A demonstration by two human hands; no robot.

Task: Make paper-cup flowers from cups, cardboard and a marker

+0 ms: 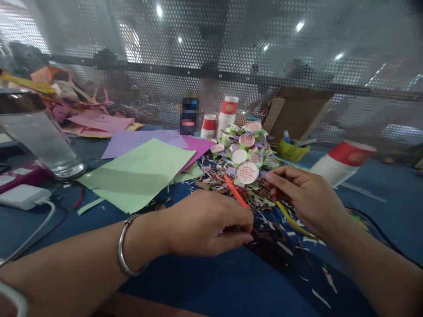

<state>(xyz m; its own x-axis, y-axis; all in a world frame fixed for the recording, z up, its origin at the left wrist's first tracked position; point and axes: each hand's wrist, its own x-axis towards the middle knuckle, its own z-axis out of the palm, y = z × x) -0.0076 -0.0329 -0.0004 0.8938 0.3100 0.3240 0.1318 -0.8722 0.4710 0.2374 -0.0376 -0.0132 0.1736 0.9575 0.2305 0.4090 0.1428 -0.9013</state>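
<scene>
My left hand [208, 222], with a metal bangle at the wrist, is closed in a pinch on an orange-red stick [235, 191] that slants up and left out of its fingers. Beside it, my right hand [306, 198] has its fingers pressed together near a round paper disc with a red pattern [246, 172] and seems to touch its edge; a yellow strip [291, 220] runs under that hand. Both hands work over a litter of paper scraps [218, 174] on the blue table [205, 281]. Behind lies a pile of similar discs with green and purple petals [246, 145].
Green paper sheet [139, 171] and purple sheets [132, 140] lie left of centre. A clear jar [39, 132], white charger and cable [23, 196] stand at left. Red-rimmed paper cups [228, 112], a tipped cup [343, 160], a yellow-green container [291, 149], a mesh screen behind, people beyond.
</scene>
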